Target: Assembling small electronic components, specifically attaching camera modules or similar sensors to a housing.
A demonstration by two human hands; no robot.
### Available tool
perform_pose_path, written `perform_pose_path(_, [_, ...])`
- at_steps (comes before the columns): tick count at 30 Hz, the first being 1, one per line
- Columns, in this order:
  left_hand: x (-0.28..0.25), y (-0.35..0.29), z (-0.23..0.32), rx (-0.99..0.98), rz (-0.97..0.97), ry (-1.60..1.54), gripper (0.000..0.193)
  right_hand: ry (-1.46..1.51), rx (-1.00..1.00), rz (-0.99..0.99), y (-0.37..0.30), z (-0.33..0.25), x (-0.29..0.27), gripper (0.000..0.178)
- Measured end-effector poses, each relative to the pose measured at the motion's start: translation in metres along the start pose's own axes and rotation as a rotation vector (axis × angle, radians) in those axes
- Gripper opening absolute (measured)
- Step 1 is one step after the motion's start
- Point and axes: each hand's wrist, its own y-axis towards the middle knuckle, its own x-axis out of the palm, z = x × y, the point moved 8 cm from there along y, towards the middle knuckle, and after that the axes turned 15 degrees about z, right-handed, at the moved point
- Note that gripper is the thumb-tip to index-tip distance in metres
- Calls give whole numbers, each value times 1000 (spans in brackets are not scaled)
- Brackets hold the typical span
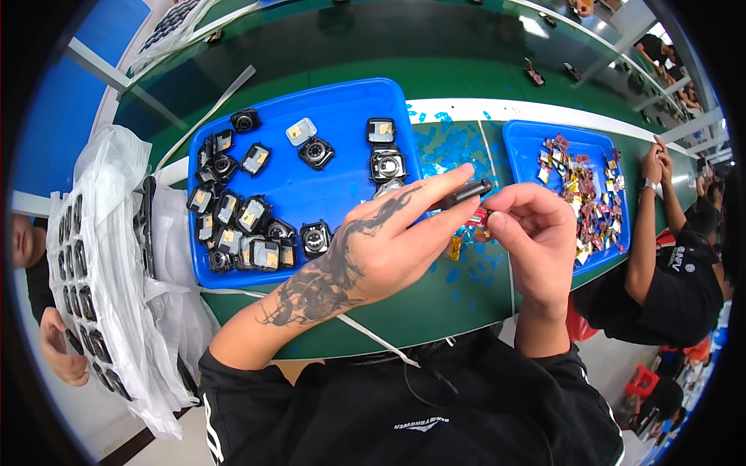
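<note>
Both my hands meet over the green bench between two blue trays. My left hand [388, 252], with a tattooed forearm, is closed around a black rounded piece [471, 193]. That piece shows edge-on between the fingers, so most of it is hidden. At its right side, the fingertips of my right hand [540, 225] pinch a small red circuit board [476, 216]. A small gold-yellow part [455, 248] shows just below the fingertips; I cannot tell whether it is joined to the board.
The left blue tray [311, 97] holds several black watch cases [315, 153]. Many small circuit boards with gold parts lie in the right blue tray [522, 130]. Blue film scraps [447, 144] litter the bench. White-wrapped stacked trays [116, 163] stand left. People sit on both sides.
</note>
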Motion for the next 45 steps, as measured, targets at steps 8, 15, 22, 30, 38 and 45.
perform_pose_path(8, [10,-4,-13,-350,-143,-79,22,-155,-77,-47,4,-7,5,12])
perform_pose_path(15, [38,-47,-40,-1315,-274,-654,24,-211,-124,27,-3,-6,5,26])
perform_pose_path(22, [27,-32,-36,-986,-43,-707,30,-379,-344,141,-4,-7,6,29])
perform_pose_path(30, [26,-37,-34,-996,55,-826,33,-385,-371,235,-4,-1,13,36])
perform_pose_path(38, [0,-4,-62,-510,-199,84,51,-538,-274,-20,55,0,27,41])
perform_pose_path(45, [-44,-33,-100,45,-348,834,41,-808,-64,63,251,75,-26,38])
